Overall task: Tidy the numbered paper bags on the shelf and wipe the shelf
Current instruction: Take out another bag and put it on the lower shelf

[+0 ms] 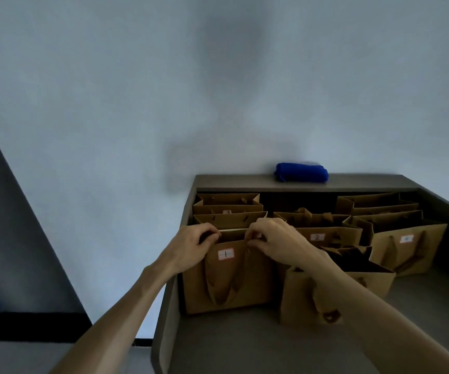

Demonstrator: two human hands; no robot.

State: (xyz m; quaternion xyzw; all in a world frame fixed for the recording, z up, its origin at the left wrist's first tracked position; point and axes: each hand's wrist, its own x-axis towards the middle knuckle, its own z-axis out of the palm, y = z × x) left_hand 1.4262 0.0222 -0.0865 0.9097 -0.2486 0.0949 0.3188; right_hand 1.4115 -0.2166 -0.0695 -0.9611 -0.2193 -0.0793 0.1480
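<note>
Several brown paper bags stand on a grey shelf (245, 344). The bag labelled 1 (228, 279) stands upright at the front left. My left hand (191, 244) pinches its top rim on the left and my right hand (274, 241) pinches the rim on the right. Behind my right hand is the bag labelled 2 (323, 236). An unlabelled-looking bag (301, 295) stands in front of it, partly hidden by my right forearm. Another labelled bag (407, 249) stands at the right. A folded blue cloth (301, 172) lies on the shelf's back ledge.
More bags (227, 209) stand in rows behind bag 1, and others fill the back right (377, 206). The shelf has raised side walls (163, 319). A pale wall rises behind it; a dark panel (15, 238) is at the left.
</note>
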